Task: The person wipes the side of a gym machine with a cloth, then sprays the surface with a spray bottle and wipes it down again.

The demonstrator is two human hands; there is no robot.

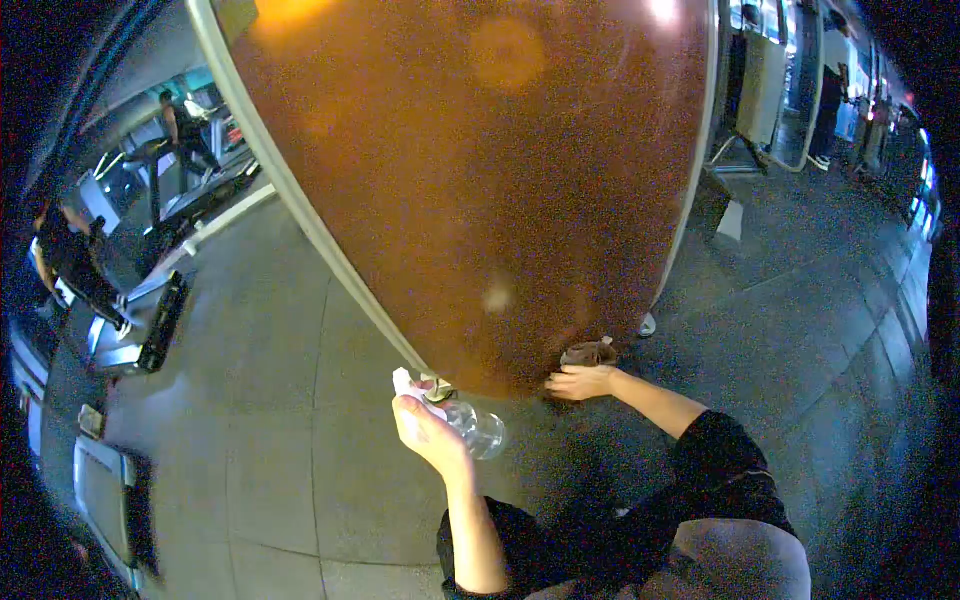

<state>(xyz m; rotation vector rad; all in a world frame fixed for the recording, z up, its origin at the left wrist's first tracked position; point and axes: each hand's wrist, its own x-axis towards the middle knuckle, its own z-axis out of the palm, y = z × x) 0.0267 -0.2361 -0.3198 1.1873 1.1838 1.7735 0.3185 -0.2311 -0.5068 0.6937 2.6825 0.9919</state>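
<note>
A clear spray bottle (484, 433) with a white spray head is gripped in my left hand (428, 430), its body tilted out to the right. The fingers are wrapped around its neck, near the lower left edge of a large brown panel (480, 190) with a pale frame. My right hand (582, 384) is closed on a brownish cloth (590, 353) at the panel's lower right part. Part of the cloth is hidden under the fingers. Whether it presses on the surface cannot be made out for certain.
To the left, one person (80, 260) and another person (185, 135) are on treadmills (165, 320). Another machine (105, 495) stands at lower left. A person (830, 90) stands at the upper right. Grey tiled floor (270, 400) surrounds the panel.
</note>
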